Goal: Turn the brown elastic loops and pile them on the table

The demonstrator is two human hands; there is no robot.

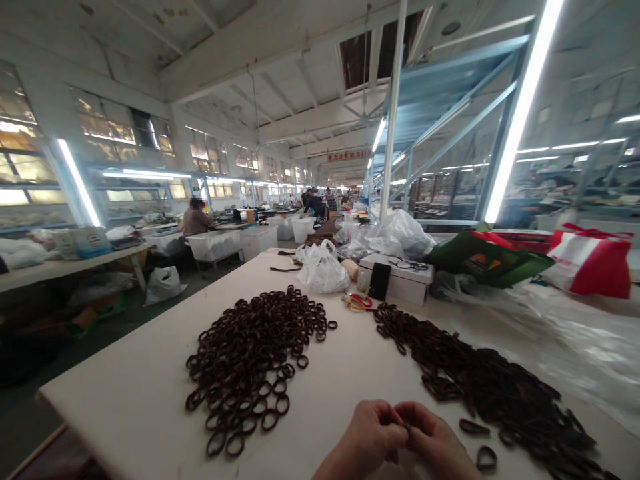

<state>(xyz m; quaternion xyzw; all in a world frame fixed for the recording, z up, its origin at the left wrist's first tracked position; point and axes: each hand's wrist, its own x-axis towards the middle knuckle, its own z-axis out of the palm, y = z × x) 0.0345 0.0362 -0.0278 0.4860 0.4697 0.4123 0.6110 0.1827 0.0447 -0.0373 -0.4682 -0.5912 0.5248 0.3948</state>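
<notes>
- The left hand [373,430] and the right hand [435,437] are together, fingertips meeting, pinched on a small dark piece [406,427]; the fingers hide most of it, so its shape cannot be told.
- Just right of the right hand, a dark loop [486,459] lies on the pale surface [340,380], near a few other loose pieces.
- Beyond those, a long heap of dark, mostly flattened loops [480,373] runs slantwise, from ahead of the hands to the near right.
- Left of the left hand and farther off, a broad pile of rounded, open loops [260,333] thins into single rings at its near edge.
- Ahead of both hands, scissors [359,302] with red and yellow handles lie by the heap's far tip.
- Behind the scissors, a black phone [379,281] leans against a white box [407,287] topped with glasses [407,264]; a white plastic bag [325,268] sits to their left.
- Ahead and well right of the hands are a green bag [480,257] and a red-and-white bag [593,260].
- Far off to the left, a person [196,219] sits beside a white bin [215,245].
</notes>
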